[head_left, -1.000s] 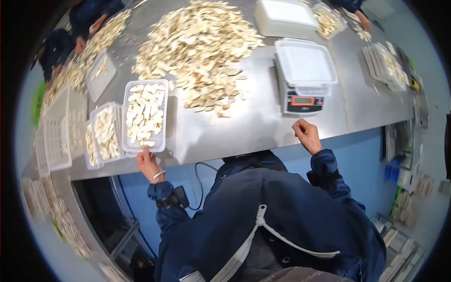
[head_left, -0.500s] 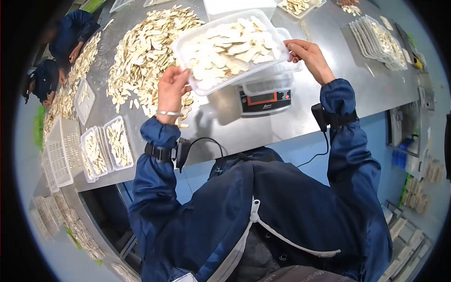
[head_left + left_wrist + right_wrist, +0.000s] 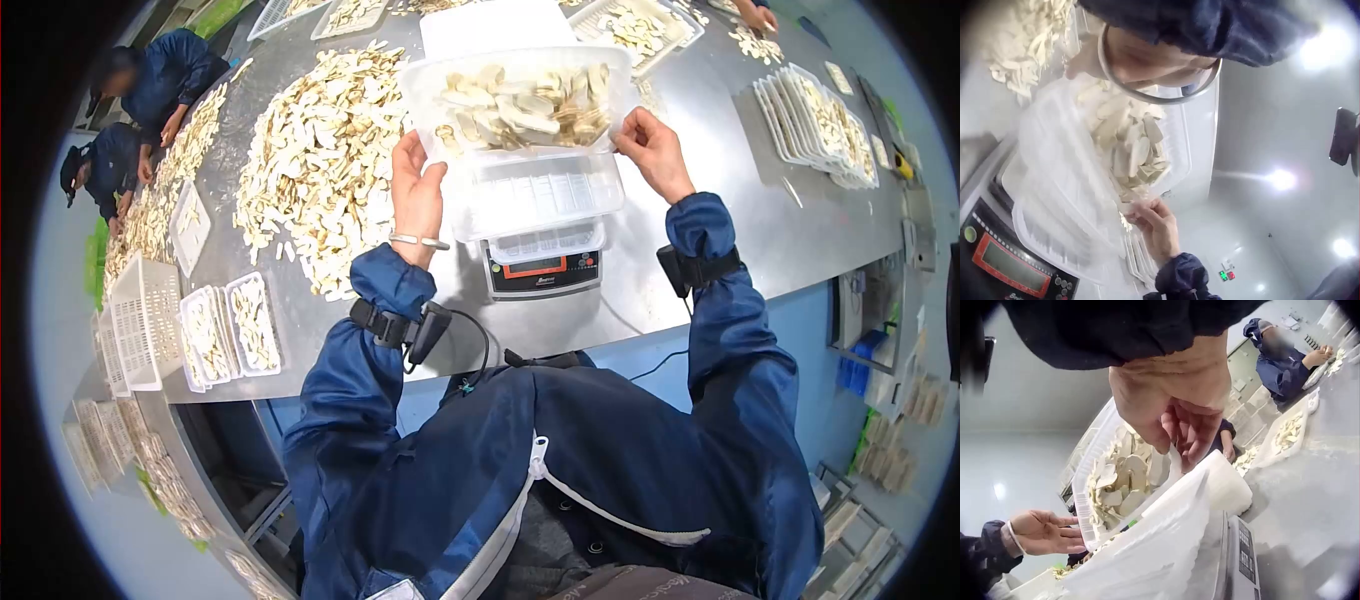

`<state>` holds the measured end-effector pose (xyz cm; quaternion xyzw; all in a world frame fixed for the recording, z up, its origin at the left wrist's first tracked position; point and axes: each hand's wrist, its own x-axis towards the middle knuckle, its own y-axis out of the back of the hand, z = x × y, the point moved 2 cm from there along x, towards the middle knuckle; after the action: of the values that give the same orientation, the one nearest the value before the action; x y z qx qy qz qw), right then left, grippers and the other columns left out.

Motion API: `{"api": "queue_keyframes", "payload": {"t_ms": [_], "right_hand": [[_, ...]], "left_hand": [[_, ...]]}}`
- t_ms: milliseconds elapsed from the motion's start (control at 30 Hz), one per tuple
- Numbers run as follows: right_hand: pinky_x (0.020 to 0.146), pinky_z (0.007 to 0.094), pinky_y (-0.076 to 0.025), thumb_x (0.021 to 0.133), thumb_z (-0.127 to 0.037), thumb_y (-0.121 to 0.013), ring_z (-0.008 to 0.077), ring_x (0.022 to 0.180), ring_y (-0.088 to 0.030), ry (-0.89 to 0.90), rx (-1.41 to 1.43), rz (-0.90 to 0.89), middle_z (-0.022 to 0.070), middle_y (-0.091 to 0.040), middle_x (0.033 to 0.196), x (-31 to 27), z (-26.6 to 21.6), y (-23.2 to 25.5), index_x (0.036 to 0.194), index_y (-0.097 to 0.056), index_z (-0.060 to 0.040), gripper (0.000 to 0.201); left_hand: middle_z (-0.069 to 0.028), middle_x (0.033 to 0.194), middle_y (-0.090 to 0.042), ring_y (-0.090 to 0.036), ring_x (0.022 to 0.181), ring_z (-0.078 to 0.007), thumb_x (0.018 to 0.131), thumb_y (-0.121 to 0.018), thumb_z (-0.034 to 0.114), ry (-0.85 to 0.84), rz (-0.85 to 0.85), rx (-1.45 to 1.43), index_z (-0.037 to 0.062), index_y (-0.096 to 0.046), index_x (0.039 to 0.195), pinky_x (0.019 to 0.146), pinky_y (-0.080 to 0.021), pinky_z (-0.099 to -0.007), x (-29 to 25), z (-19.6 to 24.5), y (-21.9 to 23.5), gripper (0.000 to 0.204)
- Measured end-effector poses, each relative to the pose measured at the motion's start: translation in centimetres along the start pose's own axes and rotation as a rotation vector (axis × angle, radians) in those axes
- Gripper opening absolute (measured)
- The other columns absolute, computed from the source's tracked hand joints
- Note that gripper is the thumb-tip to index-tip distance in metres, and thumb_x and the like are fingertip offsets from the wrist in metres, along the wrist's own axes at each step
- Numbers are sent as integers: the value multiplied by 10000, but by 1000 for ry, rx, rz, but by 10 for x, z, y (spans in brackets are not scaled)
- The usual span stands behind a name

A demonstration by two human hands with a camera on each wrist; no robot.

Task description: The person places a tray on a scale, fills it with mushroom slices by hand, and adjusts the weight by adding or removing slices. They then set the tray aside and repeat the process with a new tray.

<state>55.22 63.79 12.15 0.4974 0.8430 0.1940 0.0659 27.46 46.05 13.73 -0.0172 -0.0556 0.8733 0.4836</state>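
A clear plastic tray point(image 3: 424, 95) of pale sliced mushrooms point(image 3: 525, 105) is held up in front of me, tilted so its slices show through the wall. My right hand point(image 3: 655, 152) pinches the tray's right rim between thumb and fingers. At the other end, my left hand point(image 3: 417, 195) touches the tray with fingers straight and thumb spread, as the right wrist view also shows. Below the tray, empty clear containers point(image 3: 540, 195) sit on a digital scale point(image 3: 545, 282) with an orange-framed display.
A large heap of slices point(image 3: 320, 170) covers the table's left middle. Filled trays point(image 3: 252, 320) and a white perforated basket point(image 3: 145, 320) stand at the left edge. More filled trays point(image 3: 815, 125) are at right. Two people work at the far left point(image 3: 165, 75).
My left hand left the trays at left and both hands took up one filled tray. It was carried over the scale, then tipped; the left fingers have since straightened.
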Motion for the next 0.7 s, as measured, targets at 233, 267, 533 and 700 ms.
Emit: {"api": "queue_keyframes", "payload": {"t_ms": [233, 267, 533, 700], "right_hand": [[633, 279, -476, 785, 4, -656, 160, 635, -567, 315, -229, 155, 70, -566, 692, -11, -6, -3, 777, -511, -12, 146], [634, 281, -480, 787, -2, -664, 168, 643, -580, 342, -230, 168, 75, -575, 700, -11, -5, -4, 780, -518, -12, 146], [625, 273, -477, 799, -31, -697, 161, 648, -590, 422, -183, 237, 67, -606, 726, 3, -11, 1, 799, -567, -21, 130], [600, 252, -471, 812, -103, -695, 104, 619, -570, 227, -125, 304, 49, -598, 657, 48, -10, 19, 761, -545, 4, 192]], "left_hand": [[-222, 1455, -313, -316, 1352, -297, 821, -443, -15, 98, 152, -55, -18, -185, 1452, 1103, -275, -367, -29, -10, -18, 682], [-238, 1460, -310, -318, 1356, -307, 829, -449, -17, 113, 173, -120, -22, -173, 1456, 1115, -252, -372, -32, -13, -19, 686], [-137, 1271, -571, -518, 1181, -180, 913, -408, 3, 34, -39, 153, -14, -433, 1339, 1013, -356, -273, -58, -14, -20, 427], [-122, 1011, -637, -602, 916, -193, 871, -526, 82, -72, -83, 545, -6, -559, 1183, 791, -476, -303, -62, 0, 7, 326]]}}
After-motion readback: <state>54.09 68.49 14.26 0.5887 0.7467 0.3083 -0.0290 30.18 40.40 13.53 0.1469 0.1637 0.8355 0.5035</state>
